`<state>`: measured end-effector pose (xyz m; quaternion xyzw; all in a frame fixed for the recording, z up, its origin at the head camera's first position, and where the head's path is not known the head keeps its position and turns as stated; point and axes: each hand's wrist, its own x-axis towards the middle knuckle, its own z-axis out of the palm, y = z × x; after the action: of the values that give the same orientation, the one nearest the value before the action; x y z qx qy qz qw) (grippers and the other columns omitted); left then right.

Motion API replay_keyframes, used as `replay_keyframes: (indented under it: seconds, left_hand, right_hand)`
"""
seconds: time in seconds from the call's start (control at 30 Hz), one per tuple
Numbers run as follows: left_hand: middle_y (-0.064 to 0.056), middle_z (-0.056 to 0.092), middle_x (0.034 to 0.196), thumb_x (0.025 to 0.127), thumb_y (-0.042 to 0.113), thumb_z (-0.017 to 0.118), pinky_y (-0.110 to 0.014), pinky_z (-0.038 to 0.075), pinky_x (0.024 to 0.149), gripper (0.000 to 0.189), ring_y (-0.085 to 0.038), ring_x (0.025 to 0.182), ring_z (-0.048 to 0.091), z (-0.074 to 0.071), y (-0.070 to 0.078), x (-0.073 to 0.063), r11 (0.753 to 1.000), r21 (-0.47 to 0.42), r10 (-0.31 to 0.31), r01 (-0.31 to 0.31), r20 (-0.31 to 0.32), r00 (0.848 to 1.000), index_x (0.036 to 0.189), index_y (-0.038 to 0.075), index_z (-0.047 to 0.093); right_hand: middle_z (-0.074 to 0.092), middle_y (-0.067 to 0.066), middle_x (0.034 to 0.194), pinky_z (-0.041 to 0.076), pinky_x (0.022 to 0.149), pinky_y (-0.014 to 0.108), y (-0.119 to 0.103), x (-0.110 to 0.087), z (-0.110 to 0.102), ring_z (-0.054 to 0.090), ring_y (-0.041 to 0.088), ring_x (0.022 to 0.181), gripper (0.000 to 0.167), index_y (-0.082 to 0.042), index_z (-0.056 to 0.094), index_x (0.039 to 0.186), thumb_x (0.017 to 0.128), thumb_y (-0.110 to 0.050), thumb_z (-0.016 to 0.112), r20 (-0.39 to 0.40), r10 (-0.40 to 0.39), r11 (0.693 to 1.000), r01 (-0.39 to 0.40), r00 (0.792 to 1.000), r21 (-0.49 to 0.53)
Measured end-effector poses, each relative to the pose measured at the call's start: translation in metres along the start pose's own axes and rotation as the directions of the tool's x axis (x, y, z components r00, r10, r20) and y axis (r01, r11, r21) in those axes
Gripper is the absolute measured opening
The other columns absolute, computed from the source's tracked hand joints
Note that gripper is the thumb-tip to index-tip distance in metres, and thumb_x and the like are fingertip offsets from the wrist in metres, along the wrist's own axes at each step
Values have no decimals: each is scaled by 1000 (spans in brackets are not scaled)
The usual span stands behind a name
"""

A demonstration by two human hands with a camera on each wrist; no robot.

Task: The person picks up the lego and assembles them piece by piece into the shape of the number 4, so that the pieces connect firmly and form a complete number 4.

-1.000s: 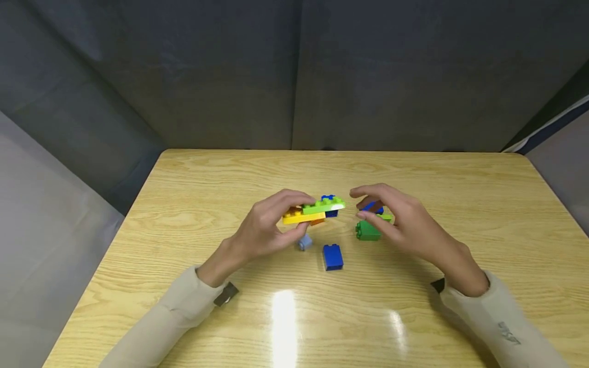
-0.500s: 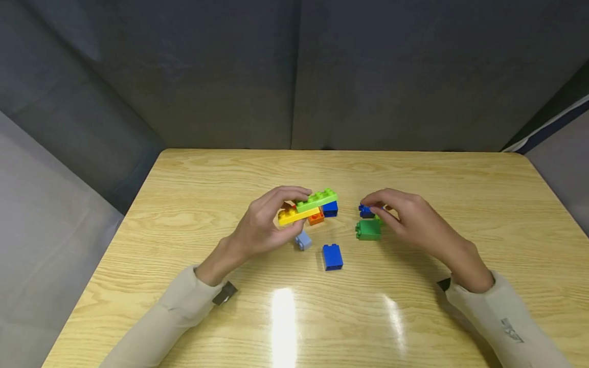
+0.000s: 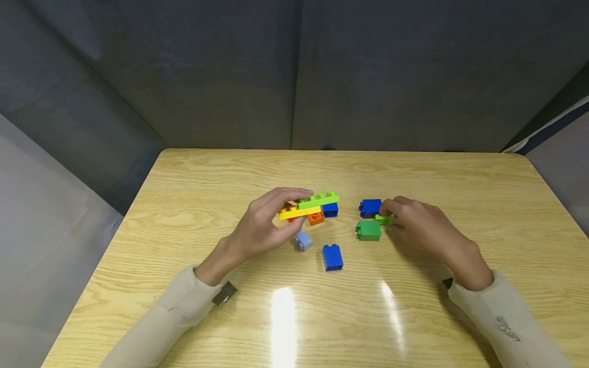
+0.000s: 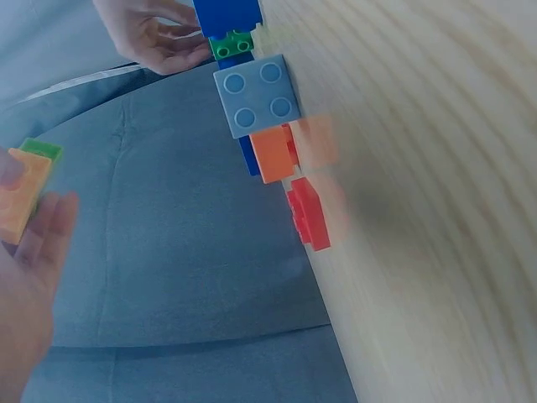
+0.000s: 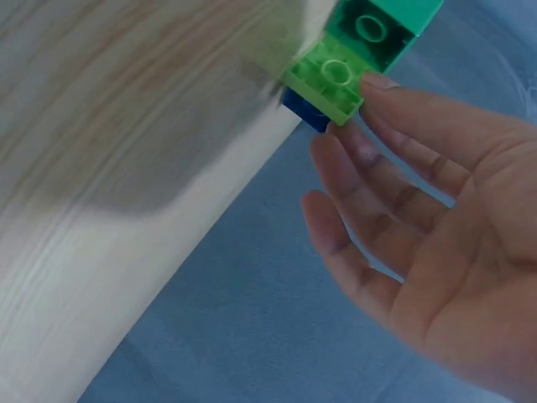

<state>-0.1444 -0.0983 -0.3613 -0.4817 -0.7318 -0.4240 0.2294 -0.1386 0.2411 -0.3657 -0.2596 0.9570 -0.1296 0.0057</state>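
Note:
My left hand [image 3: 257, 225] grips a long yellow toy brick [image 3: 299, 212] between thumb and fingers. A long lime brick [image 3: 319, 200] is joined on top of it, offset to the right. My right hand [image 3: 421, 225] pinches a small lime brick [image 5: 331, 80] by its edge, thumb on one side and fingertips on the other. Hollow undersides of that brick and of the green brick [image 5: 390, 29] beside it face the right wrist camera. Close to the right fingertips, in the head view, lies a blue brick [image 3: 370, 207] on its side.
Behind the held bricks sit an orange brick [image 3: 316, 219] and another blue brick [image 3: 330, 210]. A pale blue brick [image 3: 303, 240] and a third blue brick [image 3: 333, 257] lie nearer the front. A red brick [image 4: 309, 214] shows in the left wrist view. Grey cloth [image 3: 294, 76] hangs beyond the wooden table [image 3: 221, 174].
My right hand has come down and moved right, past the blue brick, onto the small lime brick. The joined bricks in my left hand tilted up, then partly levelled.

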Motion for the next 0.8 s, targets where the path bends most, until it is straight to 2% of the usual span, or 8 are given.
replay_keyframes:
  seconds: [0.2,0.3,0.5,0.67,0.8]
  left_hand:
    - [-20,70,124,85,-10,80,-27,57,93,46,-28,109,69,1,2,3,999,21,-27,27,18,999,127,-7,62]
    - [-20,69,126,86,-9,79,-28,55,97,46,-29,113,69,0,3,5,999,23,-42,41,29,999,129,-7,61]
    - [-20,68,128,87,-10,78,-28,55,97,47,-28,115,69,0,3,6,999,-1,-51,51,43,998,130,-6,60]
    - [-21,68,127,87,-11,77,-27,56,95,47,-28,114,69,1,2,6,998,-23,-60,61,43,997,130,-7,60]
    - [-20,68,126,86,-11,78,-26,57,93,47,-27,113,69,0,3,6,997,-24,-72,73,44,996,129,-7,61]
  right_hand:
    - [70,11,101,59,66,48,4,2,3,70,28,87,30,-2,72,110,84,2,84,10,3,1000,-3,1000,2]
    - [69,9,99,58,63,45,5,2,4,68,25,83,26,-3,72,108,85,3,83,15,5,1000,-5,1000,1]
    - [68,6,95,56,62,43,8,2,8,65,20,80,21,-5,70,102,87,5,80,19,6,1000,-6,1000,-11]
    - [63,0,87,47,56,35,8,2,5,53,15,70,16,-8,64,97,91,4,74,23,13,1000,-13,1000,-16]
    - [59,-1,84,40,53,33,8,3,0,48,16,67,13,-7,60,98,94,1,68,30,40,999,-40,999,-12]
